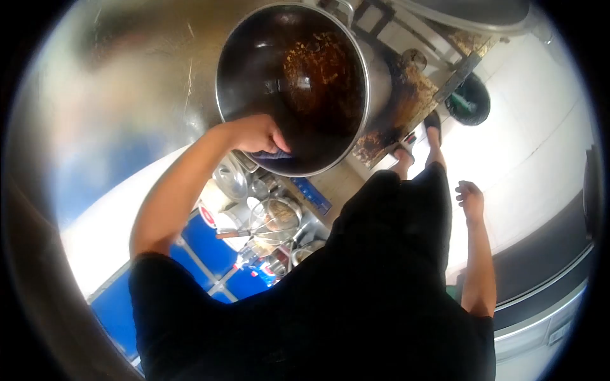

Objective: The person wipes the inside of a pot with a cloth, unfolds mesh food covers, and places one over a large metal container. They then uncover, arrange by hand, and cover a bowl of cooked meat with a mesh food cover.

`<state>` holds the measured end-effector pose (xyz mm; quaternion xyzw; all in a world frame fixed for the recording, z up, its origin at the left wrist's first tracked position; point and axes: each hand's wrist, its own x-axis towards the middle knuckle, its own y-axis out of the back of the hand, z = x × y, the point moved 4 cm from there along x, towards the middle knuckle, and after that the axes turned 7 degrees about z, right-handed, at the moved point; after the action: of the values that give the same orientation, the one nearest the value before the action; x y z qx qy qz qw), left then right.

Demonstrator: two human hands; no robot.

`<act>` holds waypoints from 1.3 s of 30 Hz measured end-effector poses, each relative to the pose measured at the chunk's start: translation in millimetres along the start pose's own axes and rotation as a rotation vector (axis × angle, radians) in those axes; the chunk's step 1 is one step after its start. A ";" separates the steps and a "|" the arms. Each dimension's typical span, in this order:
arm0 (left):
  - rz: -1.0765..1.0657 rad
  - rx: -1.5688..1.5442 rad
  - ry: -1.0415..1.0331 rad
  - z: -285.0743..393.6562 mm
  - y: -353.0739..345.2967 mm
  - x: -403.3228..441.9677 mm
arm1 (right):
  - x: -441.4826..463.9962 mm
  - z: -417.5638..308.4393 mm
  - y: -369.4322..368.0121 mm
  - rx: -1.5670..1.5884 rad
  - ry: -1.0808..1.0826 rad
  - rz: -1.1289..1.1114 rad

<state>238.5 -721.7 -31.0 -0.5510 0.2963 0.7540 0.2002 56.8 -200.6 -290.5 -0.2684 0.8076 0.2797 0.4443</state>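
The big metal pot (pixel 352 136) looks heavy and stiff, its wall hard to dent; I judge the dark inside slick, so the two loop handles, one on the far rim (pixel 348 11) and one low by my forearm, give the surest hold. The bluish cloth (pixel 272 155) seems soft and easy to bunch. The pot is wide and round, with a bright rim, near-black walls and a brown, speckled patch inside; whether that is liquid or burnt-on residue, I can't tell. It stands beside a grimy, stained stove (pixel 406 95). My left hand (pixel 257 132) reaches over the rim, fingers closed on the cloth against the inner wall. My right hand (pixel 470 200) hangs well apart, loosely open, nothing visible in it.
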 end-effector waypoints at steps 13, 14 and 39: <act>0.480 -2.187 -1.007 58.3 -143.8 -112.0 | -239.9 -301.1 -95.7 0.096 0.881 -0.315; 0.372 -2.220 -1.140 59.7 -151.0 -108.5 | -266.7 -312.7 -116.7 0.064 0.965 -0.408; 1.334 -2.122 -0.941 53.5 -215.3 -131.8 | -335.4 -293.0 -205.0 0.060 0.950 -0.558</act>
<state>377.0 -522.5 57.0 0.1203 -0.3147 0.6875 -0.6433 185.0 -484.3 88.3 -0.5561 0.8252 -0.0234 0.0959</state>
